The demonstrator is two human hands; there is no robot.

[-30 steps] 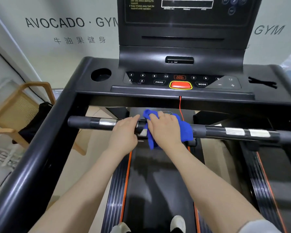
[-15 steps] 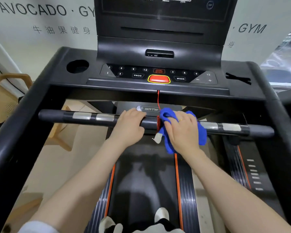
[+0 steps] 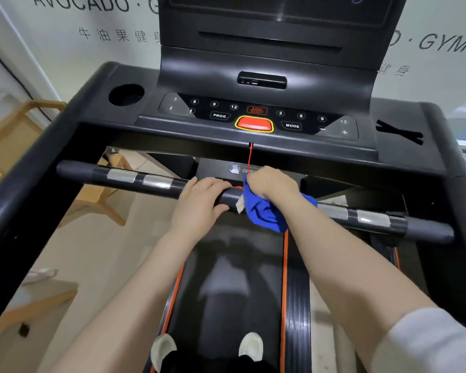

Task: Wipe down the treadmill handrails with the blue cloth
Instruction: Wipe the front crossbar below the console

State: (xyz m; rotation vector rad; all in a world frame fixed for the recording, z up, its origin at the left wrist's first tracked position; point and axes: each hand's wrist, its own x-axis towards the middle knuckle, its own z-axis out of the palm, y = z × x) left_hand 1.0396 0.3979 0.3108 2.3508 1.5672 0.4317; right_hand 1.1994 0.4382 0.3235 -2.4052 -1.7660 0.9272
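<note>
The right hand [image 3: 273,184] grips the blue cloth [image 3: 267,214] around the front handrail [image 3: 156,183], its fingers now curled further over the bar than half a second ago. At nine o'clock of it, the left hand [image 3: 202,201] keeps its fingers wrapped on the bar. The red cord [image 3: 250,157] hangs at twelve o'clock.

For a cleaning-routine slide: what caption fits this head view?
Right hand wipes the treadmill's front handrail with a blue cloth while the left hand grips it.
</note>
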